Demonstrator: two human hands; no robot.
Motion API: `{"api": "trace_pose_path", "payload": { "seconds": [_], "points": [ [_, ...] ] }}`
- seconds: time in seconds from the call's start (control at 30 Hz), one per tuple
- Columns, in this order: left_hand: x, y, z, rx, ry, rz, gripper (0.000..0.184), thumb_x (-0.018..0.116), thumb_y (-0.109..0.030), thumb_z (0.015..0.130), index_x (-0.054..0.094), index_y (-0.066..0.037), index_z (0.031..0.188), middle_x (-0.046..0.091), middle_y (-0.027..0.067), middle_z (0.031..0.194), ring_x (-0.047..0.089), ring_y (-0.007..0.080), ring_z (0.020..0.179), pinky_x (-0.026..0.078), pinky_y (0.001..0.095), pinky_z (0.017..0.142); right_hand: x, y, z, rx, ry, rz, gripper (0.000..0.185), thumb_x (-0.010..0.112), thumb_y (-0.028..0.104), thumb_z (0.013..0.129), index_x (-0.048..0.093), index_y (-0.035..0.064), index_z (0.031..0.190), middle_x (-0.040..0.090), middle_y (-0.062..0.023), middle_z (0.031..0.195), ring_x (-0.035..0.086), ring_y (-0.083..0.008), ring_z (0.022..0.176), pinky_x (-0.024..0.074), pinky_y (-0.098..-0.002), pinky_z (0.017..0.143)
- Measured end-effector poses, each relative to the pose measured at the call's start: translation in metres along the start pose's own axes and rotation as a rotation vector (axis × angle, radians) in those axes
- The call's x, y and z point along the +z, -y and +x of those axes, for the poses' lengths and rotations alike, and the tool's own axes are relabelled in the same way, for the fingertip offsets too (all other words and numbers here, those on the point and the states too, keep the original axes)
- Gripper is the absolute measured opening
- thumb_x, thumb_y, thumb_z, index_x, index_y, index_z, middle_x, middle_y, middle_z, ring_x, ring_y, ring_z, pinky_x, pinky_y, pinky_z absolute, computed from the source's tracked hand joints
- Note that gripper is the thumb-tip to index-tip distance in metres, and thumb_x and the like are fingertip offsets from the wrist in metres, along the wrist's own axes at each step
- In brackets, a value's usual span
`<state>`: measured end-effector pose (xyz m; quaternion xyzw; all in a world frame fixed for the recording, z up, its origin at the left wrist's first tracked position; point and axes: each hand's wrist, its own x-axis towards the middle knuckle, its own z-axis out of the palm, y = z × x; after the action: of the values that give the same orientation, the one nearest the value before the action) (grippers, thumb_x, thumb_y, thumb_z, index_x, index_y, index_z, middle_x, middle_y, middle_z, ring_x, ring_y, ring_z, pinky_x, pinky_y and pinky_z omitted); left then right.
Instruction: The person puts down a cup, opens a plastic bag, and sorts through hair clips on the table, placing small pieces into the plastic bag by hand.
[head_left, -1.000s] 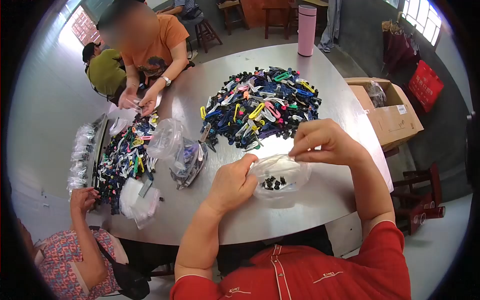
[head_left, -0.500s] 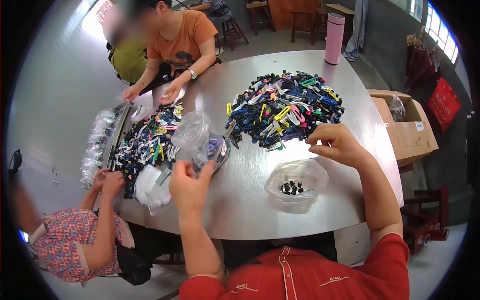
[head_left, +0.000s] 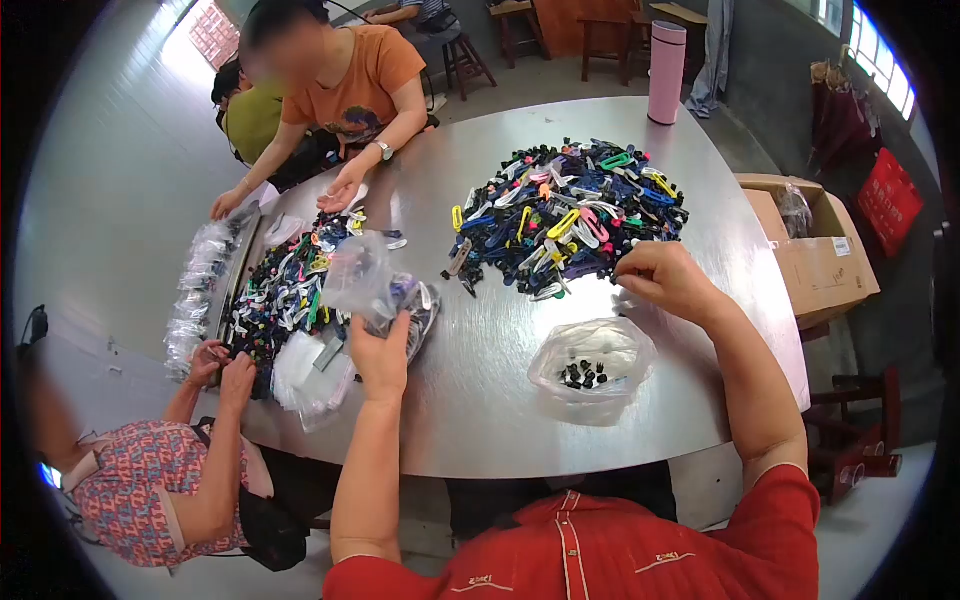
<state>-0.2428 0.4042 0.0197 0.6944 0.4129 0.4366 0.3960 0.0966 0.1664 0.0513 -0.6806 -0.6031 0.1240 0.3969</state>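
You are in what looks like a small packing workshop: co-workers (head_left: 355, 85) share your metal bench (head_left: 480, 400), with heaped clips (head_left: 575, 220), lined-up plastic bags (head_left: 197, 300) and a cardboard box (head_left: 825, 275) nearby.

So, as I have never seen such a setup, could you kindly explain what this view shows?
Certainly. There is no robot: a person in a red shirt works with two bare hands, filmed by a camera on their head, looking forward and down. On the metal table lies a large heap of mixed clips; nearer, an open plastic bag contains small black pieces. The left hand holds a filled bag. The right hand is beside the heap; whether its grip contains anything, I cannot tell.
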Motion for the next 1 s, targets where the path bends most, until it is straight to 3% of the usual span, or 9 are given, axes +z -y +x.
{"api": "trace_pose_path", "payload": {
  "seconds": [0.07, 0.17, 0.3, 0.47, 0.77, 0.87, 0.97, 1.0],
  "points": [
    [0.005, -0.003, -0.003, 0.0, -0.15, 0.112, 0.049, 0.082, -0.015, 0.083, 0.057, 0.007, 0.119, 0.067, 0.0162, 0.113, 0.064, 0.0246, 0.102, 0.05, 0.0375, 0.093, 0.001, -0.001, 0.0, -0.018, 0.008, -0.067, 0.011, 0.072, 0.007, 0.083, 0.073, 0.0, 0.091, 0.069, -0.0128, 0.084, 0.065, -0.0275, 0.075, 0.0522, -0.0367, 0.069],
    [0.022, -0.008, 0.007, 0.023, -0.119, 0.141, 0.057, 0.079, -0.016, 0.085, 0.05, 0.008, 0.128, 0.063, 0.0193, 0.122, 0.062, 0.0274, 0.109, 0.048, 0.0389, 0.097, 0.007, -0.009, -0.001, -0.048, 0.032, -0.108, 0.012, 0.072, 0.013, 0.082, 0.074, 0.0036, 0.09, 0.07, -0.0128, 0.087, 0.067, -0.0324, 0.083, 0.0535, -0.0417, 0.075],
    [0.058, 0.021, 0.027, 0.024, -0.042, 0.1, 0.065, 0.079, -0.02, 0.085, 0.044, 0.002, 0.134, 0.063, 0.0209, 0.121, 0.063, 0.0296, 0.11, 0.048, 0.039, 0.098, 0.01, -0.009, -0.002, -0.054, 0.043, -0.148, 0.015, 0.071, 0.017, 0.083, 0.073, 0.0046, 0.09, 0.069, -0.0127, 0.088, 0.067, -0.0338, 0.084, 0.054, -0.0435, 0.076],
    [0.115, 0.009, 0.026, 0.179, -0.021, 0.14, 0.064, 0.082, -0.023, 0.084, 0.045, 0.002, 0.129, 0.063, 0.0225, 0.116, 0.063, 0.0338, 0.108, 0.049, 0.0423, 0.096, 0.014, -0.01, -0.003, -0.048, 0.071, -0.2, 0.016, 0.07, 0.019, 0.083, 0.073, 0.0058, 0.091, 0.069, -0.0127, 0.089, 0.067, -0.0346, 0.085, 0.0539, -0.0445, 0.075],
    [0.099, -0.01, 0.005, 0.085, -0.057, 0.037, 0.063, 0.083, -0.016, 0.083, 0.044, 0.001, 0.129, 0.062, 0.0164, 0.115, 0.061, 0.0257, 0.105, 0.048, 0.0364, 0.097, 0.014, -0.015, -0.003, -0.028, 0.025, -0.265, 0.014, 0.071, 0.018, 0.084, 0.074, 0.0051, 0.09, 0.068, -0.0121, 0.087, 0.067, -0.0331, 0.083, 0.0541, -0.0431, 0.074],
    [0.09, -0.009, -0.004, 0.074, -0.068, -0.022, 0.075, 0.087, -0.02, 0.079, 0.04, 0.0, 0.133, 0.058, 0.0178, 0.123, 0.058, 0.0274, 0.112, 0.046, 0.0382, 0.1, 0.016, -0.016, -0.003, -0.071, 0.015, -0.283, 0.013, 0.071, 0.017, 0.084, 0.074, 0.0047, 0.09, 0.068, -0.0123, 0.086, 0.067, -0.0332, 0.082, 0.0541, -0.0426, 0.074],
    [0.08, -0.004, -0.004, 0.096, 0.082, 0.179, 0.1, 0.095, -0.027, 0.063, 0.035, -0.001, 0.139, 0.048, 0.0218, 0.136, 0.048, 0.0368, 0.126, 0.04, 0.0448, 0.109, 0.014, -0.011, -0.003, -0.079, -0.009, -0.241, 0.013, 0.072, 0.014, 0.084, 0.074, 0.0042, 0.091, 0.069, -0.0125, 0.086, 0.067, -0.0321, 0.08, 0.054, -0.0408, 0.072],
    [0.08, -0.002, -0.005, 0.095, 0.077, 0.172, 0.1, 0.095, -0.027, 0.063, 0.035, -0.001, 0.139, 0.048, 0.0218, 0.136, 0.048, 0.0368, 0.126, 0.04, 0.0448, 0.109, 0.013, -0.008, -0.002, -0.083, -0.005, -0.247, 0.013, 0.072, 0.014, 0.084, 0.074, 0.0042, 0.091, 0.069, -0.0125, 0.086, 0.067, -0.0321, 0.08, 0.054, -0.0408, 0.072]
  ]
}}
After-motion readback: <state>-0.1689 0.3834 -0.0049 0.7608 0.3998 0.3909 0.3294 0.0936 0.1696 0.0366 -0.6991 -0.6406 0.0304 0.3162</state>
